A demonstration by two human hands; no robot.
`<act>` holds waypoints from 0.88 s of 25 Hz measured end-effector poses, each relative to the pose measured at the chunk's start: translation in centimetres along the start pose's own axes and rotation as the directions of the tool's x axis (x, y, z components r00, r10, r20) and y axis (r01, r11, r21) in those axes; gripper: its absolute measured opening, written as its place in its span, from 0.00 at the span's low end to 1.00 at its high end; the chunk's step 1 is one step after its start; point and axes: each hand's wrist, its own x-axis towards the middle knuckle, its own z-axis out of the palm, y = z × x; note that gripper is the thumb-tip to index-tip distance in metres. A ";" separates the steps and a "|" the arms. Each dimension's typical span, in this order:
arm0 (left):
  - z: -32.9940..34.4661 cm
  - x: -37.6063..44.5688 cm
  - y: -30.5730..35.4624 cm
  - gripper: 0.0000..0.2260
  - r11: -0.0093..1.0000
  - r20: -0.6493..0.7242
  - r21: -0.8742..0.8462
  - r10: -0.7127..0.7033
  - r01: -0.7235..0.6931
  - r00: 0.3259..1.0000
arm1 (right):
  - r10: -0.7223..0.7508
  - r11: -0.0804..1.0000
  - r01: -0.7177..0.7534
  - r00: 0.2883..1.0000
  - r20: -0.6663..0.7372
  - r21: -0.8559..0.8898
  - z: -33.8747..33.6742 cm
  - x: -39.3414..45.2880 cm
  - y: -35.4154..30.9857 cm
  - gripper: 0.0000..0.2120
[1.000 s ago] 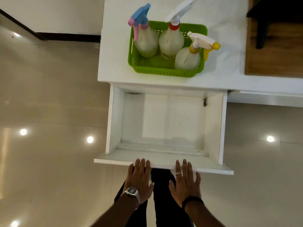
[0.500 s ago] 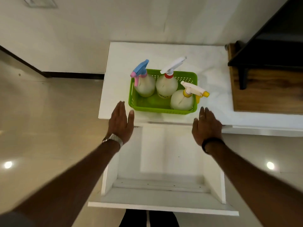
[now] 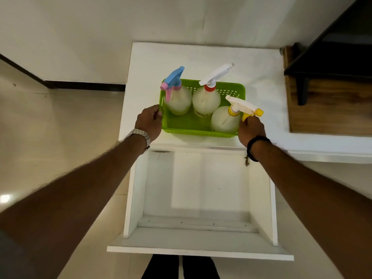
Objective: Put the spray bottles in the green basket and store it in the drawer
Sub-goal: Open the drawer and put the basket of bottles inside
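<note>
Fingers point(image 3: 159, 112) of left hand point(image 3: 148, 122) curl onto green basket point(image 3: 187, 127)'s left rim, right hand point(image 3: 251, 129) closes on its right wall | drawer point(image 3: 201, 198) gapes open below worktop point(image 3: 265, 109) | lift level, both sides together | three spray bottles point(image 3: 205, 101) stand tall, may tip.

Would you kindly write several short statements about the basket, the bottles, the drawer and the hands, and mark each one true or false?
1. Three spray bottles stand in the green basket. True.
2. The basket sits inside the drawer. False: it is on the white countertop behind the open drawer.
3. The left hand is at the basket's left side. True.
4. The right hand rests on the drawer front. False: it is at the basket's right side.
5. The drawer is shut. False: it is pulled open.
</note>
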 end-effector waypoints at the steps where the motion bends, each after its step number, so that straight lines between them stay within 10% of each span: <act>1: 0.0 -0.4 -0.2 0.10 1.000 0.000 -0.015 0.001 -0.001 1.000 | 0.013 1.000 -0.013 1.000 -0.017 0.013 0.2 -0.3 0.4 0.10; 12: 0.2 -14.7 -7.4 0.10 0.980 0.047 -0.176 0.108 -0.098 0.993 | -0.092 0.949 0.098 0.995 -0.034 0.299 1.8 -14.5 10.6 0.18; 18: 3.4 -20.0 -15.5 0.13 0.922 0.266 -0.263 -0.215 0.285 0.940 | 0.000 0.970 -0.036 0.989 0.149 0.241 6.5 -18.7 18.3 0.17; 22: 6.1 -18.4 -17.9 0.10 0.737 0.409 -0.285 -0.485 0.613 0.773 | 0.171 0.920 -0.270 0.929 0.329 0.283 11.6 -17.7 21.0 0.22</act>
